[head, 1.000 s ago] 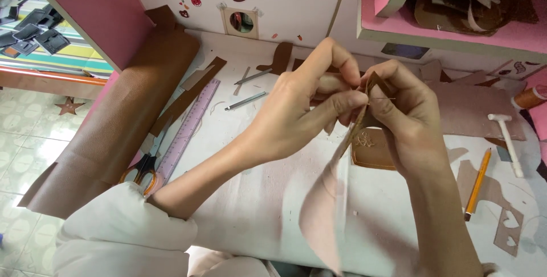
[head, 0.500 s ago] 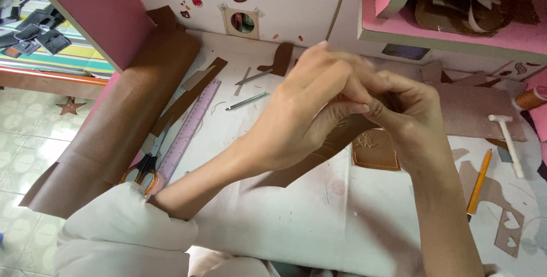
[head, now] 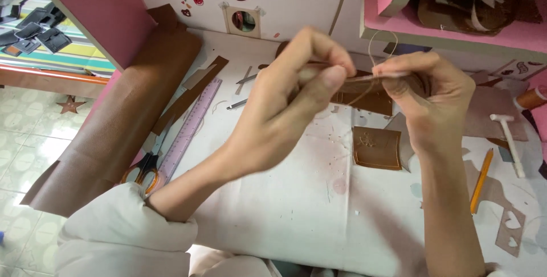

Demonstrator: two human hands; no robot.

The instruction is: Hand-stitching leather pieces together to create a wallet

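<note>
Above the stitched brown leather square (head: 376, 148): left hand (head: 290, 103) and right hand (head: 424, 97) pinched shut on a dark brown leather piece (head: 364, 92), tan thread (head: 376, 43) looping up. Right of square: yellow pencil (head: 481, 180), white mallet (head: 508, 143). Far left: orange-handled scissors (head: 142, 171), lilac ruler (head: 191, 129).

Brown leather piece (head: 370, 97) — tan thread (head: 377, 40)

Two bare forearms, left hand (head: 290, 103) and right hand (head: 430, 97) without rings, watch or gloves, pale cream fabric sleeve (head: 122, 237) pushed up and bunched above the left elbow, soft folds, no markings
</note>
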